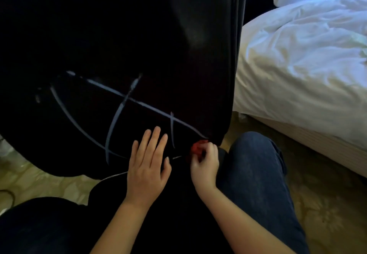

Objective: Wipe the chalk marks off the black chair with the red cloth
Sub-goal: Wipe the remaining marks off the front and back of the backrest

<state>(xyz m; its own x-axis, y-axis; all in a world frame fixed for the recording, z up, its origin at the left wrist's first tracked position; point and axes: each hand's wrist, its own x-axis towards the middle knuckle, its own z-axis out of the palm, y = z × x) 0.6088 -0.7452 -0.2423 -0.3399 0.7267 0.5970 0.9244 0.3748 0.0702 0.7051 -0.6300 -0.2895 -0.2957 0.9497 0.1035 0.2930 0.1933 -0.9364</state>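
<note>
Fingers of the right hand (pixel 204 164) are curled tight around a bunched red cloth (pixel 198 148), pressing it to the lower right corner of a black chair (pixel 139 35), right where a long chalk line ends. The left hand (pixel 148 162) lies flat on the chair's dark surface, fingers spread and released, gripping nothing, just beside a short upright chalk stroke. White chalk marks (pixel 127 98) cross the lower half of the chair: one long diagonal, two strokes cutting across it, and a curved line sweeping along the left side. A knee in dark jeans (pixel 256 164) sits close to the right of the cloth. Beyond the chair's right edge stands a bed (pixel 297 65) with rumpled white bedding, over a patterned beige floor (pixel 327 204).
</note>
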